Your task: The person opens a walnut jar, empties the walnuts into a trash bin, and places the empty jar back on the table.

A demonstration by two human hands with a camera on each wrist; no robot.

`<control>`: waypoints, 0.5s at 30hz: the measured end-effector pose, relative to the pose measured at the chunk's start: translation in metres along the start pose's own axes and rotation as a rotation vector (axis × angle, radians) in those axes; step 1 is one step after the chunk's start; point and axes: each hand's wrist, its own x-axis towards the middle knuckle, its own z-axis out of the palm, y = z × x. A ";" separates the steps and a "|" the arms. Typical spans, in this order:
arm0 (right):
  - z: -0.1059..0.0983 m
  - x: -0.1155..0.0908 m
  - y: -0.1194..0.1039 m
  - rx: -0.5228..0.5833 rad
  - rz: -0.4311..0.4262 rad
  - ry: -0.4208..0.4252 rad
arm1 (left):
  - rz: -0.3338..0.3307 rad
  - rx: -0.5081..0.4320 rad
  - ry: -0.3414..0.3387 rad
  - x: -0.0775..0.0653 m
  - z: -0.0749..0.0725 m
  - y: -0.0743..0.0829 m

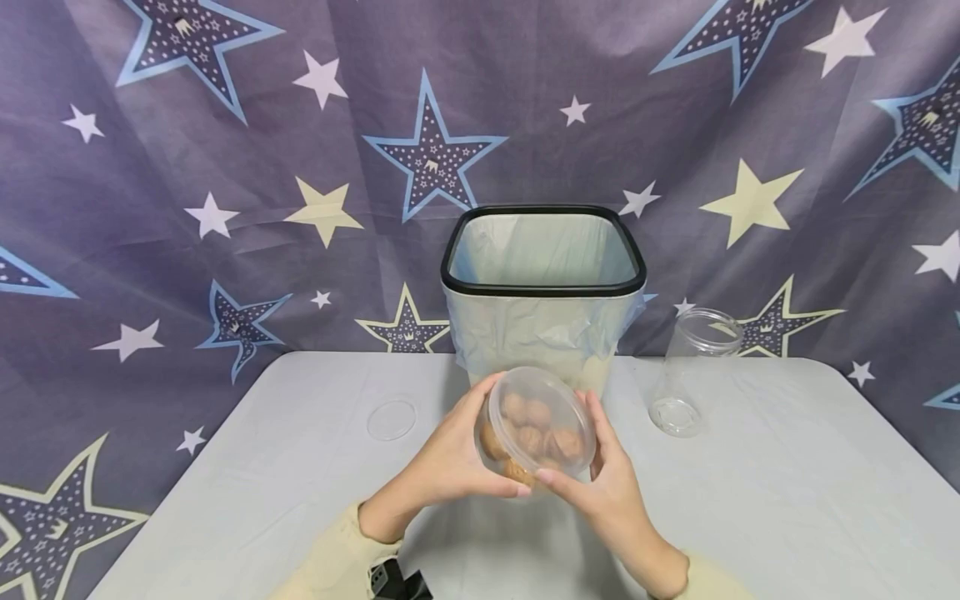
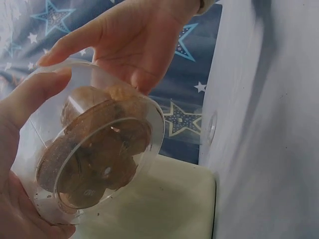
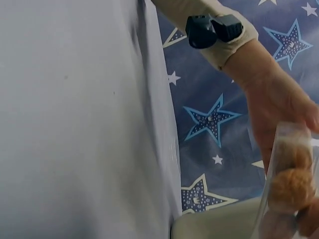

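While star-print cloth (image 1: pixel 525 100) hangs behind the pale table (image 1: pixel 247 483), a bag-lined bin (image 1: pixel 543 291) stands upon it | clear jar (image 1: pixel 687 375): upright, right of bin | left hand (image 1: pixel 450 454), right hand (image 1: pixel 611 483): curled about opposite sides of clear tub (image 1: pixel 531 380), held tilted before bin | clear disc (image 1: pixel 392 419): flat on table, left of bin | walnuts (image 1: pixel 529 438): inside tub

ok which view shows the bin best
The head view: the bin shows its black rim and bluish liner. Left wrist shows part of its pale wall; right wrist, a smaller piece at the bottom edge.
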 end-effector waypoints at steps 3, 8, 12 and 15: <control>-0.005 0.002 0.006 0.034 -0.084 -0.037 | 0.016 -0.042 -0.019 0.000 -0.001 0.000; -0.017 0.009 0.017 0.069 -0.241 -0.141 | 0.021 -0.080 -0.047 0.000 -0.003 -0.001; -0.026 0.014 0.024 0.113 -0.291 -0.253 | 0.046 -0.106 -0.083 0.001 -0.003 -0.003; -0.032 0.019 0.027 0.136 -0.322 -0.328 | 0.066 -0.118 -0.106 0.002 -0.003 -0.004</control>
